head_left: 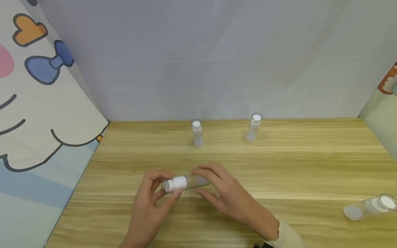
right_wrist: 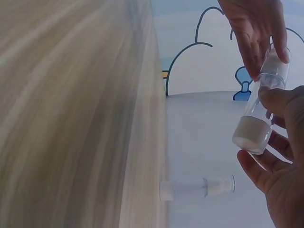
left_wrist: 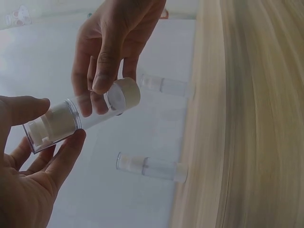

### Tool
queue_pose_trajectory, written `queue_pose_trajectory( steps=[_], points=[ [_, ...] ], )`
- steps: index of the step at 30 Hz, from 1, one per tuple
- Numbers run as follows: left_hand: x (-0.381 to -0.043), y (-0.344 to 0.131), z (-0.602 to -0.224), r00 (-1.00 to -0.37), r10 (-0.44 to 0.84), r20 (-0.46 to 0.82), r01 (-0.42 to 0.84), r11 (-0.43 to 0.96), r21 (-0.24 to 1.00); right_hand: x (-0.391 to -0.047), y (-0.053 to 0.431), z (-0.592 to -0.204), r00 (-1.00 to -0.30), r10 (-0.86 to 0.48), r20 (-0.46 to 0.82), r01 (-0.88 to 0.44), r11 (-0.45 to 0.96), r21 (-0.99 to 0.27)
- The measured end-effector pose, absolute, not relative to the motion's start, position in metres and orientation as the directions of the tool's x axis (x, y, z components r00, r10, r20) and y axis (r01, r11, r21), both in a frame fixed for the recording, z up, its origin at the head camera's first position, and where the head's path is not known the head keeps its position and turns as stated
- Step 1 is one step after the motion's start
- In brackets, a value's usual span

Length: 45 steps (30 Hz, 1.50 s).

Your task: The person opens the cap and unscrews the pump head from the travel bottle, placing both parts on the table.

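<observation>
A clear pump bottle (head_left: pixel 179 183) with a white pump under a transparent cap lies nearly sideways between both hands above the table. My left hand (head_left: pixel 149 199) grips the capped end, thumb on one side and fingers on the other. At the base end, my right hand (head_left: pixel 226 193) holds the clear body between thumb and fingers. The left wrist view shows the bottle's white base (left_wrist: pixel 129 93) just past the right fingers. From the right wrist, the same base (right_wrist: pixel 251 135) points down, and the right thumb lies along the body.
Two similar bottles stand upright near the table's back edge, one at centre (head_left: pixel 198 137) and another farther right (head_left: pixel 252 129). A third bottle (head_left: pixel 355 212) is at the right. Behind the wooden table (head_left: pixel 279 165) hangs a pale grey sheet (head_left: pixel 223 62), with a cartoon-printed cloth (head_left: pixel 62 110) at left.
</observation>
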State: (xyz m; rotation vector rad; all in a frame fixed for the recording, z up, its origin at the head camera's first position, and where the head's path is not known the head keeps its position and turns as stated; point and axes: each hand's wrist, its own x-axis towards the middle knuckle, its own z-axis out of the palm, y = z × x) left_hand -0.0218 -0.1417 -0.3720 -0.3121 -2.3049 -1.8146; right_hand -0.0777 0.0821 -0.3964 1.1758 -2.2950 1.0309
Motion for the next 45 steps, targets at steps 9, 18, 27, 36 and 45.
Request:
queue_pose_trajectory(
  steps=[9,18,27,36,45],
  points=[
    [-0.026,-0.128,-0.374,-0.947,0.130,0.293,0.313,0.191,0.930,-0.073,0.100,-0.389,-0.604,-0.534,0.591,-0.796,0.434,-0.421],
    [-0.031,-0.118,-0.375,-0.935,0.189,0.300,0.331,0.162,0.930,-0.068,0.113,-0.383,-0.633,-0.533,0.561,-0.771,0.498,-0.397],
    [-0.034,-0.108,-0.376,-0.882,0.247,0.402,0.466,0.326,0.823,-0.065,0.123,-0.383,-0.606,-0.514,0.607,-0.782,0.524,-0.337],
    [-0.037,-0.104,-0.374,-0.759,0.402,0.513,0.650,0.512,0.562,-0.062,0.134,-0.381,-0.606,-0.518,0.604,-0.772,0.565,-0.291],
    [-0.042,-0.099,-0.374,-0.595,0.509,0.622,0.783,0.540,0.307,-0.059,0.143,-0.381,-0.599,-0.520,0.609,-0.763,0.601,-0.238]
  ],
)
